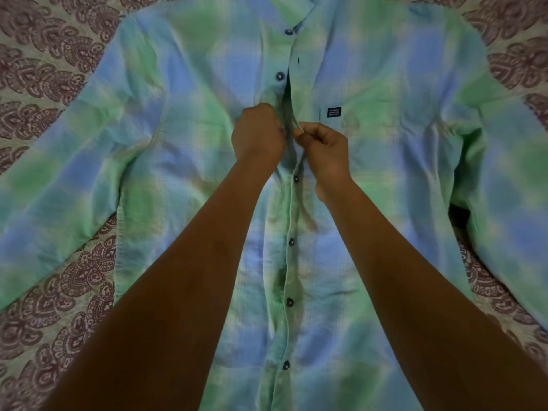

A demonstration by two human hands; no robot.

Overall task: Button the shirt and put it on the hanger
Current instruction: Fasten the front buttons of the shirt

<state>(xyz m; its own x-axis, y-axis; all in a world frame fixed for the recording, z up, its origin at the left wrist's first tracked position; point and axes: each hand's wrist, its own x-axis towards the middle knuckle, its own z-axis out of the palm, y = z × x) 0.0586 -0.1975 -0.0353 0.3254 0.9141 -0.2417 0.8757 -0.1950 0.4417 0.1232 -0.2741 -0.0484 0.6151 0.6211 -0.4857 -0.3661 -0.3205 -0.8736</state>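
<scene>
On the bed right under the camera there's one plaid shirt (400, 173), green and blue. It lies flat with the front up, sleeves spread to both sides and the collar end farthest away. It's on a paisley bedspread (59, 307) that shows along both edges.

Button count, from the hem end up: four done-up buttons (289, 302) in a row along the placket, the top one just below the wrists. Past the hands there are two undone buttons (280, 75) on the left-hand panel, and the front gapes open there. One dark buttonhole (298, 60) shows on the other panel, between those two. One small dark label (334, 111) sits on the chest pocket, near the right hand and a bit farther up.

What's in the way: both forearms run up the middle and cover a good chunk of the lower front. The hands hide whatever button sits between them, so I can't tell if it's in its hole or not.

Hands: two, both bare, almost touching at the placket around chest height. The left hand (258, 134) is curled up, fingers pinching the edge of the left-hand panel. The right hand (321, 146) pinches the other panel's edge between thumb and forefinger, holding it slightly off the bed, with the rest of the fingers curled in.
</scene>
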